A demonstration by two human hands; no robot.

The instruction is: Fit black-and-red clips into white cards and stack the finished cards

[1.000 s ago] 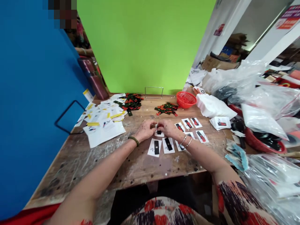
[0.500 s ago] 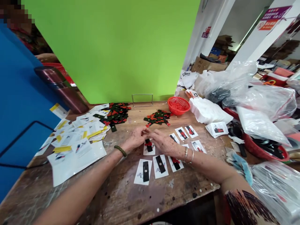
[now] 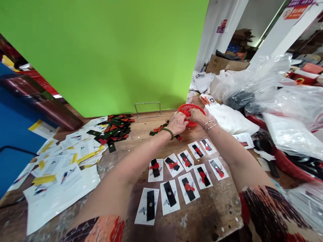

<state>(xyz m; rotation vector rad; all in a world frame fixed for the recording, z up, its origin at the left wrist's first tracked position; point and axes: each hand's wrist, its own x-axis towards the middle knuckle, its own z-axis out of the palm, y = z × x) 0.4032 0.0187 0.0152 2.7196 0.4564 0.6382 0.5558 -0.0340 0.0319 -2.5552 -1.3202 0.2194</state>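
Both hands meet at a red plastic basket [image 3: 182, 108] holding small red pieces [image 3: 187, 113]. My right hand [image 3: 198, 116] reaches over the basket with its fingers bent down among the pieces; what they grip is hidden. Beside it, at the basket's near left side, my left hand [image 3: 178, 123] has curled fingers, their tips partly hidden. Below the hands lie several white cards in rows, most bearing a black strip with a red piece across it, such as this card [image 3: 193, 196]. On the two nearest left cards the black strips [image 3: 150, 205] show only a round metal snap.
A pile of black and red strips [image 3: 118, 127] lies at the back left, near scattered white and yellow cards [image 3: 83, 148]. A smaller strip pile [image 3: 157, 129] is partly behind my left arm. A wire stand [image 3: 148, 116], white bags [image 3: 228, 119] and a dark flask [image 3: 54, 107] stand around.
Both hands have moved from the middle card back and right to the red basket. The card they covered now shows a red piece across its black strip. The view has shifted.
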